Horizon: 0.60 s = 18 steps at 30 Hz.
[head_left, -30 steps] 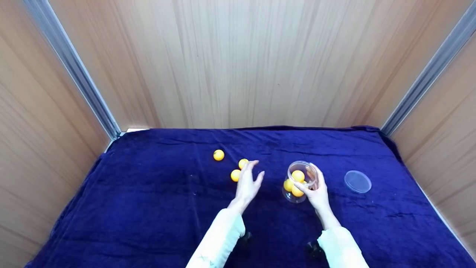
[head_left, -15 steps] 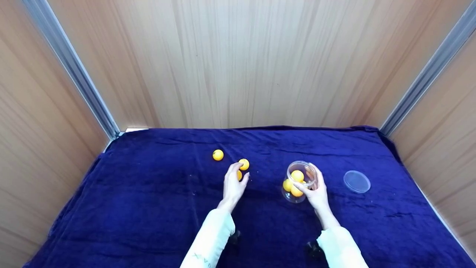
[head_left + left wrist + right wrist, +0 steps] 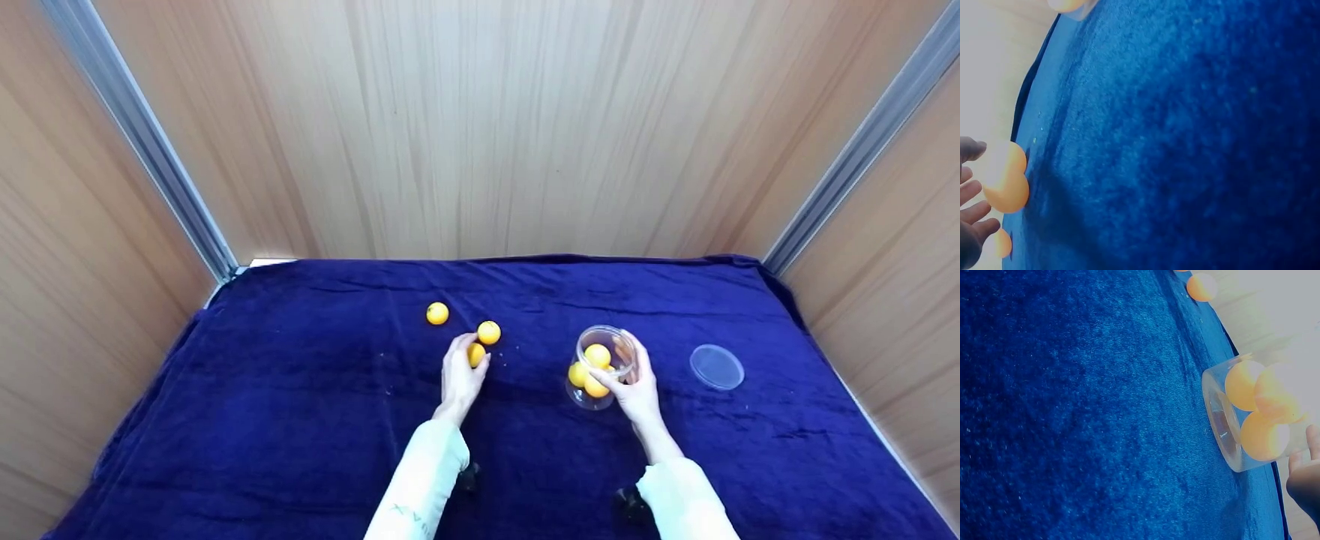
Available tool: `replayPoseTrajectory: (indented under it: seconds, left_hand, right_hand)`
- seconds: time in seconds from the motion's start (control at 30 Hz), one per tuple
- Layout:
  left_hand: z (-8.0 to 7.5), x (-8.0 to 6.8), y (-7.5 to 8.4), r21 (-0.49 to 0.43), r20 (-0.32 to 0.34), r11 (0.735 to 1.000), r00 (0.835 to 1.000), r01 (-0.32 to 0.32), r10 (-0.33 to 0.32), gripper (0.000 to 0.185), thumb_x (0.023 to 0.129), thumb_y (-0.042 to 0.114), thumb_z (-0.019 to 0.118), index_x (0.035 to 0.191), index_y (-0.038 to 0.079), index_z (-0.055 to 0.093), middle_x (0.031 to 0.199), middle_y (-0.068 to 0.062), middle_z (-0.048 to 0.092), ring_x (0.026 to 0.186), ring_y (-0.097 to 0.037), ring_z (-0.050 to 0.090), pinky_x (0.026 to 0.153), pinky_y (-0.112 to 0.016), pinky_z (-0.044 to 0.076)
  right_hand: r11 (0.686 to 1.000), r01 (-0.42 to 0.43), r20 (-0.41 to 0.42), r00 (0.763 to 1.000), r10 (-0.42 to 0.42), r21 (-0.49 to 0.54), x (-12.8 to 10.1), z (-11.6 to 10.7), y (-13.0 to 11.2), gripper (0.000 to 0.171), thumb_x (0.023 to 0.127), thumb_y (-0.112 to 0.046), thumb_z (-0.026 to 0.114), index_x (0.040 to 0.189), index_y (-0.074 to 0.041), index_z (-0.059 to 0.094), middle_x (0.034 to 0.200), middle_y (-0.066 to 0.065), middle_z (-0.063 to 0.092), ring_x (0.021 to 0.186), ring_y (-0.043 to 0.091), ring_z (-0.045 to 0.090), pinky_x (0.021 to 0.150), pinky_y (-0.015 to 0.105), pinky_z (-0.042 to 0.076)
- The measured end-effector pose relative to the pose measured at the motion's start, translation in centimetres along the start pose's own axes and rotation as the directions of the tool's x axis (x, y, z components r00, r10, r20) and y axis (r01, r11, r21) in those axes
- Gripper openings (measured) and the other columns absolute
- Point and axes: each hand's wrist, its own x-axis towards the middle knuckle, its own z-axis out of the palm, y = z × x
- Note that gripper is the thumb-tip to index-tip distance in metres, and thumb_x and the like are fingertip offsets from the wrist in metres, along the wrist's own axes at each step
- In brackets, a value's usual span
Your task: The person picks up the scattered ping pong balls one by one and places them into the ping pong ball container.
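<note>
Pale mint sleeves, dark marking on left sleeve, black wrist attachments

3 wood-grain walls meet at 2 grey metal posts around a rumpled blue cloth.

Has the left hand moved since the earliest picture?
Yes. In the head view, the left hand has moved left, farther from the lid.

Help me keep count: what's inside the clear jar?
Three orange balls show clearly inside the jar, with an edge of what looks like a fourth behind them. Those balls and the right hand cover parts, so the total is uncertain.
</note>
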Motion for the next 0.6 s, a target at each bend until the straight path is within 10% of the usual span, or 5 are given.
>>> replayPoseTrajectory:
  seconds: [0.6]
  left_hand:
    - [0.13, -0.34, -1.00, 0.030, 0.027, 0.999, 0.999, 0.025, -0.026, 0.036, 0.072, -0.001, 0.068, 0.107, -0.004, 0.060, 0.104, -0.014, 0.058, 0.099, -0.028, 0.054, 0.088, -0.036, 0.041]
  right_hand:
    - [1.000, 0.027, 0.004, 1.000, -0.027, 0.015, 0.07, 0.09, 0.10, 0.080, 0.064, 0.007, 0.073, 0.133, -0.008, 0.035, 0.127, 0.012, 0.046, 0.114, 0.017, 0.044, 0.091, 0.021, 0.037]
